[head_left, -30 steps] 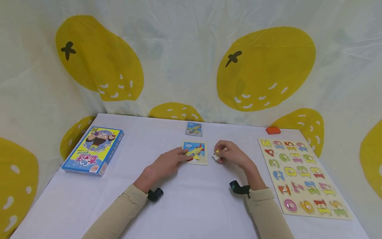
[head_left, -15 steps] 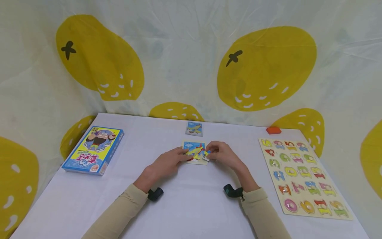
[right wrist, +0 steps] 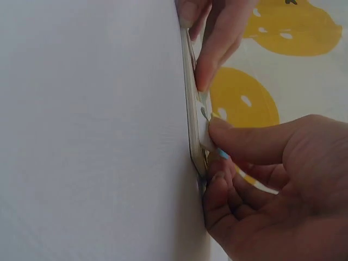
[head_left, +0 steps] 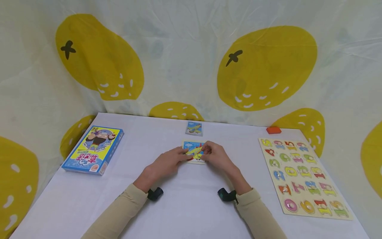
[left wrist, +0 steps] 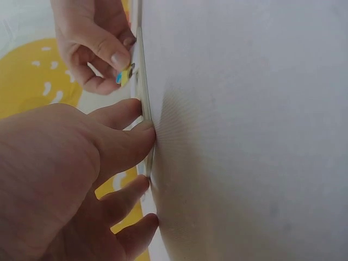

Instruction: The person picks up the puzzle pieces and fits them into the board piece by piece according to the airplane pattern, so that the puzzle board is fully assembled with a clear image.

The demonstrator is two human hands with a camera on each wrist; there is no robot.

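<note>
A small square jigsaw board [head_left: 196, 162] with a yellow and red airplane picture lies in mid-table in the head view. At its left side, my left hand [head_left: 167, 162] touches the edge with fairly straight, spread fingers; its thumb [left wrist: 142, 136] rests against the rim. My right hand [head_left: 219, 156] pinches a jigsaw piece [left wrist: 125, 75], blue and yellow on its face, between thumb and fingers. In the right wrist view the piece [right wrist: 203, 129] stands tilted at the board's right part, its pale side showing. Whether it touches the slot cannot be told.
Behind the board lies a small airplane picture card [head_left: 194, 128]. A blue and yellow box [head_left: 93, 151] is at the left. To the right is a wooden number board [head_left: 302, 179], with an orange-red block [head_left: 273, 130] beyond it. Patterned cloth hangs at the back.
My right hand has moved left with the jigsaw piece, from the table beside the board to over its right part. The left hand has stayed at the board's left side.
</note>
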